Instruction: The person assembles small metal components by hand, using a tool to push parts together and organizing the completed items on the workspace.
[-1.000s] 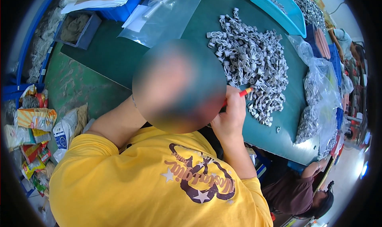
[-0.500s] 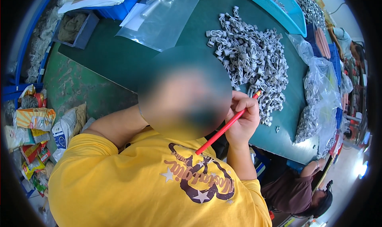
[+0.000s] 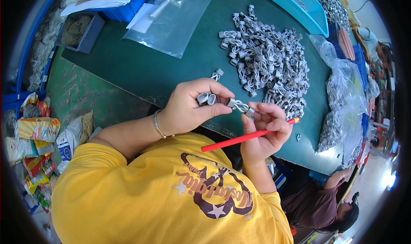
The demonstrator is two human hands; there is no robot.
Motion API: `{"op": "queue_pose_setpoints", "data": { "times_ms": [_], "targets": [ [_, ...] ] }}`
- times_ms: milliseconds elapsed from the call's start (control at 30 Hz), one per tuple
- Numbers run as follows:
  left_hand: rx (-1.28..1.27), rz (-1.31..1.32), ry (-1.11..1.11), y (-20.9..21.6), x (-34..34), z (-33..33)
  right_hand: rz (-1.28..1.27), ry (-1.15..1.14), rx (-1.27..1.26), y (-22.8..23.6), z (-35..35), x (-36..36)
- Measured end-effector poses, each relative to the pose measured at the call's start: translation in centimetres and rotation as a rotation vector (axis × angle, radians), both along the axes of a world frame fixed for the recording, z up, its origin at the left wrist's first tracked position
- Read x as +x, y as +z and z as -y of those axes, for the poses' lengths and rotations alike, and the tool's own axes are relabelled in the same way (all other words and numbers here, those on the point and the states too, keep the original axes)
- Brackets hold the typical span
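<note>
Grey looped piece (image 3: 240, 106) lies with its long axis dipping rightward, ends pinched by the left hand (image 3: 187, 106) and right hand (image 3: 266, 138). The right also clasps a red rod (image 3: 231, 141).

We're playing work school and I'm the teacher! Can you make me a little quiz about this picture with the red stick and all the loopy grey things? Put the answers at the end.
1. Which hand holds the red stick? A) left B) right C) neither
2. True or false: the hand with a silver bangle at its wrist is empty.
3. Fill in the colour: a big pile of looped grey parts lies on the ____ table.

Key:
1. B, the right hand.
2. False; that left hand holds grey pieces.
3. Green.
</note>
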State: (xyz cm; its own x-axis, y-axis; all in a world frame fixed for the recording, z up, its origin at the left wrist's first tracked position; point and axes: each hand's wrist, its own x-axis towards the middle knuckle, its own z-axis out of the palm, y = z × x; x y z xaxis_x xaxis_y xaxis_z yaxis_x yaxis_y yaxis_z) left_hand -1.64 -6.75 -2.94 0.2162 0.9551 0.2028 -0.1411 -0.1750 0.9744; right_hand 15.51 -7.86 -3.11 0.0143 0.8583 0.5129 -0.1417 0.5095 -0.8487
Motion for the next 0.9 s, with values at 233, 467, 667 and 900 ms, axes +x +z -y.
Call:
{"op": "queue_pose_setpoints", "data": {
  "times_ms": [233,467,667,900],
  "targets": [
    [-0.562,0.413,-0.184,0.8,-0.6,-0.1,0.144,0.054,0.231,1.3,-0.9,-0.4],
    [-0.430,0.778,-0.011,0.0,-3.9,-1.7,0.703,-0.107,0.167,1.0,-2.8,-1.6],
    [-0.351,0.620,0.029,0.7,-4.0,-1.7,0.935,-0.072,0.167,0.8,-4.0,-4.4],
    [-0.313,0.114,0.058,1.4,-2.9,-1.5,0.065,0.121,-0.548,1.5,-3.4,-1.8]
  ]
}}
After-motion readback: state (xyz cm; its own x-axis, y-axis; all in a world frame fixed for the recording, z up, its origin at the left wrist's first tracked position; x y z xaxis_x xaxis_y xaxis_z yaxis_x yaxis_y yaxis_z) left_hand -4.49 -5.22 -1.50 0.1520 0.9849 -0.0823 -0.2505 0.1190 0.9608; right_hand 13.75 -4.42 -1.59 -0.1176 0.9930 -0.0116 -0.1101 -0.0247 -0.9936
